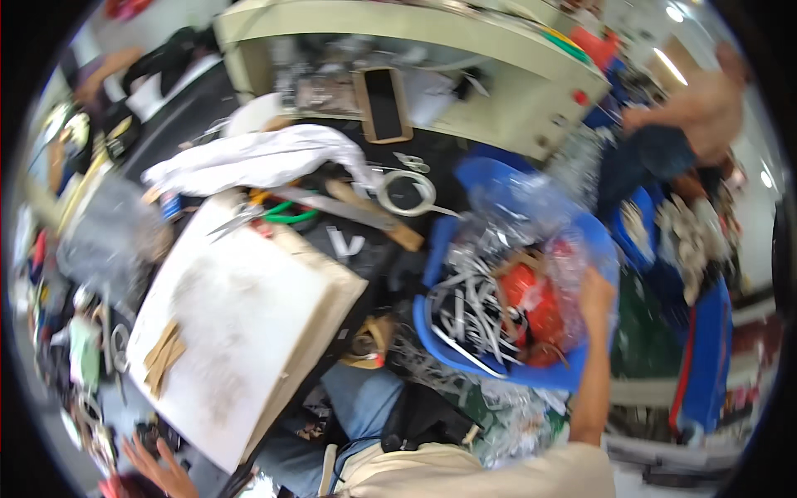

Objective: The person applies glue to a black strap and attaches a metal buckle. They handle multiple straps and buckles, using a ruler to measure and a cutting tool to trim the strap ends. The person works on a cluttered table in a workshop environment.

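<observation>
Head: apparently white coil (428,192) beside blue bin (540,378)

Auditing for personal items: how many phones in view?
1: the tan-edged phone, at the cream shelf unit, up and left in the picture from the blue bin by the right hand. More may be hidden in the clutter.

Looks down and forward from the wearer's head, close above the work, through the left of two fisheyes; takes in lap (361,405) near, white board (241,307) left, blue basin (540,378) right, pale shelf (398,21) far, bending straight edges toward a round dark rim.
</observation>
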The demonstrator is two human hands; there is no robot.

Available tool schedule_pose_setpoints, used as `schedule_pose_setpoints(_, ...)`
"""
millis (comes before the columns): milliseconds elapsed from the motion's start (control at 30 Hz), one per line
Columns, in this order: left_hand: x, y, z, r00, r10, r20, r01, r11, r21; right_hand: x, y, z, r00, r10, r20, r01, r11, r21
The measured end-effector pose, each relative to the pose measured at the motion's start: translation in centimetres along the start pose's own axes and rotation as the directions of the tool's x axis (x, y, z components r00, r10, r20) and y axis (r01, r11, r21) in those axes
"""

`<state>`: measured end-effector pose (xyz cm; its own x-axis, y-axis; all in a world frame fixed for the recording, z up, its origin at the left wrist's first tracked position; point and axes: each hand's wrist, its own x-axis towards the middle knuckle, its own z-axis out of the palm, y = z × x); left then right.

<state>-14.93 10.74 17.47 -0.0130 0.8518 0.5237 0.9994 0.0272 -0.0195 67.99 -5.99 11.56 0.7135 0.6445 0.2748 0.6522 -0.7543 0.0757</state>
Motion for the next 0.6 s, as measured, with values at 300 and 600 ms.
schedule_pose_setpoints(300,12.8,16.1,-4.3,0.917,0.083,0.389,0.387,0.039,-0.921,3.7,-31.6,-32.0,0.29,-0.656,-0.697,0.942,0.069,0.328)
schedule_pose_setpoints(600,16.3,3.8,-14.8,0.983,0.029,0.182,0.184,-0.237,-0.954,-11.4,-55.8,-40.5,-0.554,-0.132,-0.822,0.753,-0.501,-0.427)
